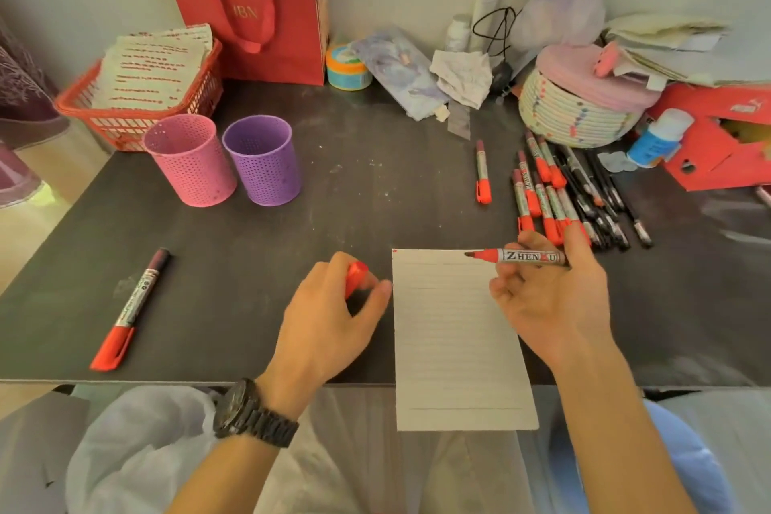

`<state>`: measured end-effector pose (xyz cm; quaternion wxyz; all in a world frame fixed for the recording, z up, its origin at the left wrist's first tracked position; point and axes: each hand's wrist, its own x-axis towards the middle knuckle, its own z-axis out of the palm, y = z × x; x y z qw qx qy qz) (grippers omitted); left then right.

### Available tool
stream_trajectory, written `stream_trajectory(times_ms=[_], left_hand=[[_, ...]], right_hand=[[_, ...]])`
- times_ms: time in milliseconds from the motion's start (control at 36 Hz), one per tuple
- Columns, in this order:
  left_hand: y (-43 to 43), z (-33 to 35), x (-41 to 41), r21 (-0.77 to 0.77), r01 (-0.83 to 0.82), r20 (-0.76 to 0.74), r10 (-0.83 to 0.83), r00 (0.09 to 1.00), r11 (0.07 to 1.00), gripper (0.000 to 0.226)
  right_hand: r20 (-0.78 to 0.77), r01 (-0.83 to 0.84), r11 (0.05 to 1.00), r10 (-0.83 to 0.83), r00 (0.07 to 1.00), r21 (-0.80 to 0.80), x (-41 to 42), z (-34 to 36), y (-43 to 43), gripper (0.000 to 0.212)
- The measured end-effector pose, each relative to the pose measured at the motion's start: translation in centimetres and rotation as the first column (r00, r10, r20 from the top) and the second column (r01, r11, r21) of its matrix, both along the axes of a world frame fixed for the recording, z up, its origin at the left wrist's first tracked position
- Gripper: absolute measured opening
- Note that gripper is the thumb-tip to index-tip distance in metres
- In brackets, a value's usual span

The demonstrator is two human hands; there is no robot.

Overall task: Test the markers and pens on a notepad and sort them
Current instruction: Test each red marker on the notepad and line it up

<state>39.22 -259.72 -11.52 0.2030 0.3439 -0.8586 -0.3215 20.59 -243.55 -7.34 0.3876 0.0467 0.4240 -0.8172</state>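
Pinching uncapped marker (525, 256) in right grip (555, 305) over notepad (454, 346), cap (356, 275) in left grip (329, 313); likely risks: nib smearing bench (333, 200), overhanging notepad slipping unheld.

The widest open run of the table (354, 213) lies in its middle, bounded on the left by the pink cup (190, 161) and purple cup (263, 159) standing just beside each other, and on the right by a single marker (482, 171) with the pile of markers and pens (571, 192) beyond it. At the near side, passage is narrowed by a loose marker (131, 307) lying slantwise. It is narrowed further by the left hand (329, 317) pinching a red cap (355, 275), the notepad (454, 346), and the right hand (550, 296) holding an uncapped marker (521, 256) across the pad's far edge. The back is blocked by the red basket (137, 113), red bag (250, 4), woven basket (575, 113) and red box (709, 146).
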Motion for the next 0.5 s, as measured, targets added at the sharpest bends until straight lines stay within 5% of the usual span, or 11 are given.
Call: stream_trajectory(times_ms=[278,500], left_hand=[[0.4,-1.1,-1.0,-0.287,0.296,0.130,-0.269,0.954,0.911,0.044],[0.1,-1.2,-1.3,-0.221,0.347,0.162,-0.317,0.935,0.911,0.045]], right_hand=[[-0.295,-0.171,0.929,0.272,0.916,0.327,-0.4,-0.2,-5.1,0.084],[-0.449,-0.102,0.921,0.277,0.849,0.376,-0.8,-1.7,-9.3,0.073]])
